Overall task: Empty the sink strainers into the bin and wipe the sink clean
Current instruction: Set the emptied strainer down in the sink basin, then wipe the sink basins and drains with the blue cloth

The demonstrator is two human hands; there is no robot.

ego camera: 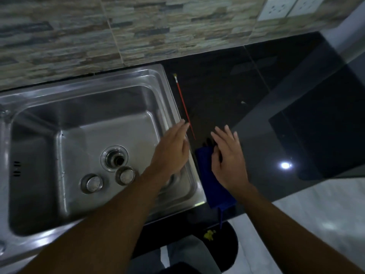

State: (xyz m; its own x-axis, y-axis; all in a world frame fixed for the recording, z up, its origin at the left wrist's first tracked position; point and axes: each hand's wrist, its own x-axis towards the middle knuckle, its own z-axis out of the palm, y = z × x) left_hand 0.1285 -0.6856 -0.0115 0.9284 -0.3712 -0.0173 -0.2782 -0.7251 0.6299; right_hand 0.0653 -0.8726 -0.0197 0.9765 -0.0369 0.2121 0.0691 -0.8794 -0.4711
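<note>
While left hand (169, 153) and right hand (227, 157) spread open, holding nothing, the blue cloth (214, 188) looks soft, light; best bunched mid-fold

Two steel strainers (91, 183) lie in the steel sink (88, 107) beside its open drain (116, 158).

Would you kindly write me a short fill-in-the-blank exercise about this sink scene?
Two strainers sit in the sink beside the open ____. The folded cloth beneath the right hand is ____. The thin brush on the black counter has a ____ handle. The left hand holds ____.
Missing words: drain; blue; red; nothing.
</note>
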